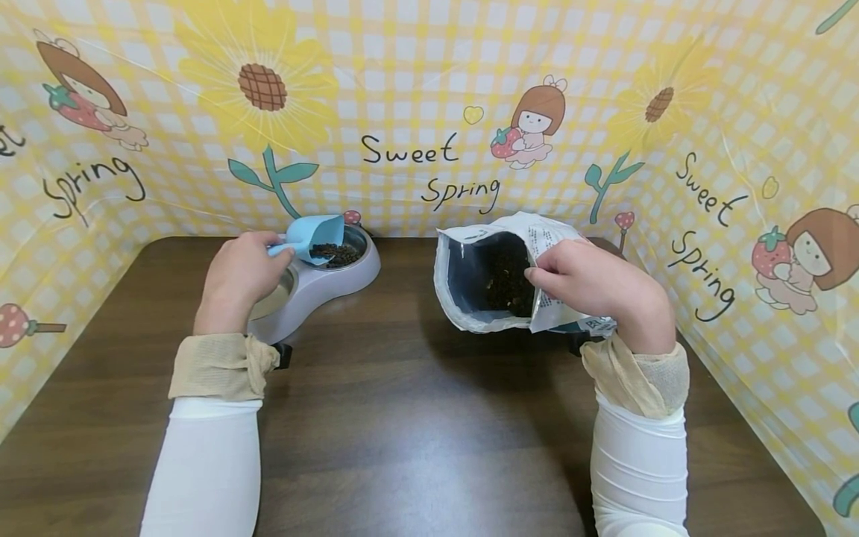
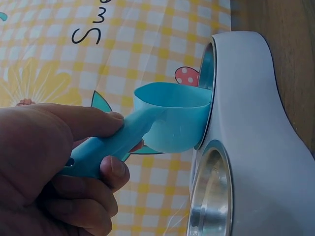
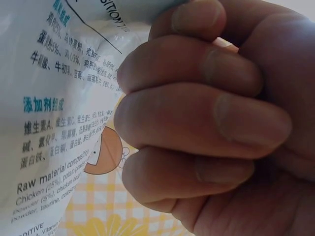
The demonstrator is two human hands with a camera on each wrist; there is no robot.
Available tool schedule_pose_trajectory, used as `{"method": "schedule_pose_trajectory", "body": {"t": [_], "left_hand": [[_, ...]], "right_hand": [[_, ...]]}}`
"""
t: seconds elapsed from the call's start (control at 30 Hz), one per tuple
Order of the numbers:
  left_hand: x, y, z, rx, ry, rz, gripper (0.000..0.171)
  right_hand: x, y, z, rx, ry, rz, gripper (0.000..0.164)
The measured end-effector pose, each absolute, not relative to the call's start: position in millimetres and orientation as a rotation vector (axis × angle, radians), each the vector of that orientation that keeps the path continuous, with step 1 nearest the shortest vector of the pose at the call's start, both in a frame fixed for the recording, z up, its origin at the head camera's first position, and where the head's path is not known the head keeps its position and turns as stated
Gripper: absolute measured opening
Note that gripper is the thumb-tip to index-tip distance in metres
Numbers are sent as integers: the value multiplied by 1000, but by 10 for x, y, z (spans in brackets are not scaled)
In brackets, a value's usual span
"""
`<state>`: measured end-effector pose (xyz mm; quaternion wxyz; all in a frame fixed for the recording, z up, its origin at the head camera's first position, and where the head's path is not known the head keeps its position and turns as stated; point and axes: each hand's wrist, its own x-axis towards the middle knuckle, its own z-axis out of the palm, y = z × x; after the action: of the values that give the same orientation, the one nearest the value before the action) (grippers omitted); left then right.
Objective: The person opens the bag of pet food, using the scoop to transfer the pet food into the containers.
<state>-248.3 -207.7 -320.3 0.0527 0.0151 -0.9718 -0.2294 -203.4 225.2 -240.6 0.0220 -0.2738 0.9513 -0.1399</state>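
My left hand [image 1: 240, 277] grips the handle of a light blue scoop [image 1: 310, 233], which is tilted over the far bowl of a white double pet bowl [image 2: 261, 123]. Dark brown kibble [image 1: 341, 256] lies in that bowl at the scoop's mouth. The near metal bowl [image 2: 211, 196] is partly hidden by the hand in the head view. On the right, my right hand [image 1: 597, 287] pinches the edge of a white food bag [image 1: 485, 324] whose mouth gapes toward me. More dark kibble [image 1: 511, 280] shows inside it. Printed text covers the bag's side [image 3: 59, 118].
A dark wood table [image 1: 403, 418] lies under everything. Yellow checked cloth walls [image 1: 403, 89] with flowers and cartoon figures stand at the back and both sides, close behind the bowls and bag.
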Motion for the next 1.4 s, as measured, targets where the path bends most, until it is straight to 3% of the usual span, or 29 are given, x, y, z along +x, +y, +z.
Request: {"method": "schedule_pose_trajectory", "body": {"t": [0.93, 1.4], "left_hand": [[-2447, -2046, -3167, 37, -2930, -613, 45], [-2405, -2048, -3136, -6, -2856, -529, 34]], "right_hand": [[-2050, 2262, -2417, -824, 2958, -393, 50], [-2047, 2258, -2414, -849, 2944, -422, 49]]}}
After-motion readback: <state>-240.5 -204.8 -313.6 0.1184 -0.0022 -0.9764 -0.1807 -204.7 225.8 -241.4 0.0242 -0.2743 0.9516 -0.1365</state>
